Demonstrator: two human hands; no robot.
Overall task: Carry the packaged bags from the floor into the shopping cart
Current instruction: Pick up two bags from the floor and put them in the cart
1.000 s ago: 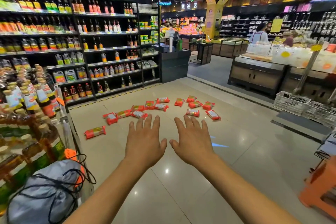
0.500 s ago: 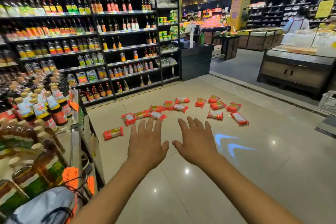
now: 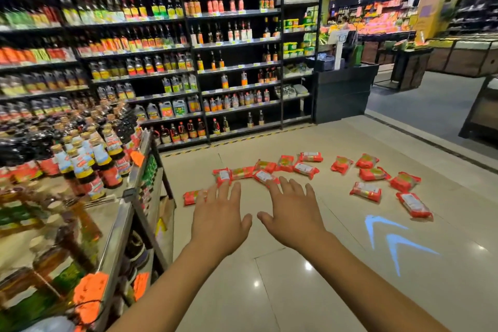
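Packaged bags lie scattered on the floor before the bottle shelves; a bottle-laden display stand sits left, and two outstretched hands, left hand and right hand, hover side by side nearest the camera.

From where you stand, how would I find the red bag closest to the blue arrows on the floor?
On the tiled floor before the tall bottle shelves, find two glowing blue arrows. Just beyond them lies a long red packaged bag with a white label. It is the rightmost, nearest bag, touching no other.
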